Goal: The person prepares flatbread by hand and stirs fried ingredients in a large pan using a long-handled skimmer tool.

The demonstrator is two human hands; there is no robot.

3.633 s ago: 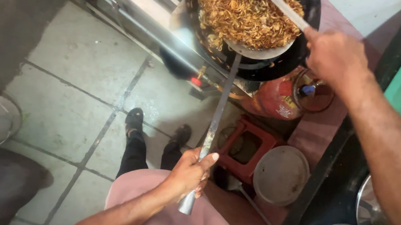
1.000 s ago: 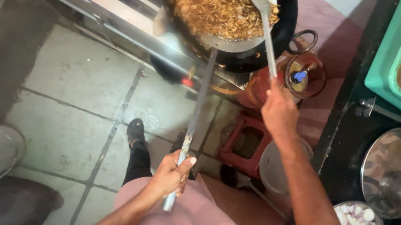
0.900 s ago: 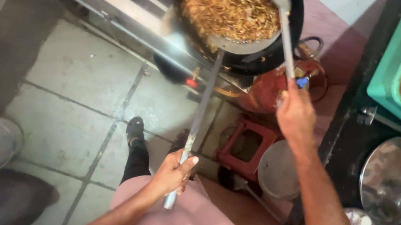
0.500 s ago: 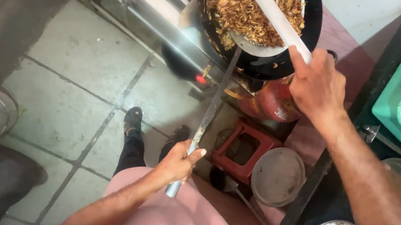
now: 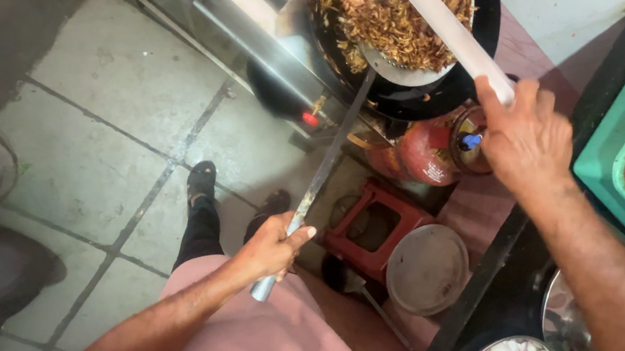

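My left hand point(image 5: 270, 248) is wrapped round the long steel ladle handle point(image 5: 322, 170), axis running up to the wok point(image 5: 393, 90) near rim; my right hand point(image 5: 525, 137), nearer the wok, grips the white slotted spatula point(image 5: 433, 9) slanting down-right from the fried noodles point(image 5: 392, 28).

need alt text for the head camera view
Seen from above, a left hand grips a long metal ladle while the right hand holds a white slotted spatula over fried food in a black wok.

Two ladles point(image 5: 349, 125) point(image 5: 426, 8), one wok point(image 5: 393, 90)
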